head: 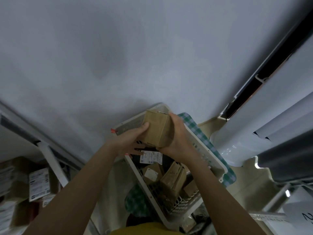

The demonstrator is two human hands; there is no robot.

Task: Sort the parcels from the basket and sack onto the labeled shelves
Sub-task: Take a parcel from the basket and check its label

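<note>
A brown cardboard parcel (156, 128) is held above the far end of a white plastic basket (205, 150), against a plain pale wall (118, 56). The parcel is gripped from both sides: the left hand (130, 141) is curled round its left face with the thumb laid on top, and the right hand (177, 134) is wrapped round its right face and lower corner. No writing can be made out on the held parcel.

Inside the basket, further brown parcels (172, 178) are seen lying at angles. Just beneath the hands, a dark parcel bears a white shipping label (151, 156) on which a handwritten "2-1" can be read; the printed text is too small to read. A green-and-white checked sack (201, 138) is seen under and beside the basket. At the left, labelled parcels (39, 184) are stacked on a shelf (50, 156). At the lower right, a white card (304, 219) carries a handwritten "2", cut off by the frame edge.
</note>
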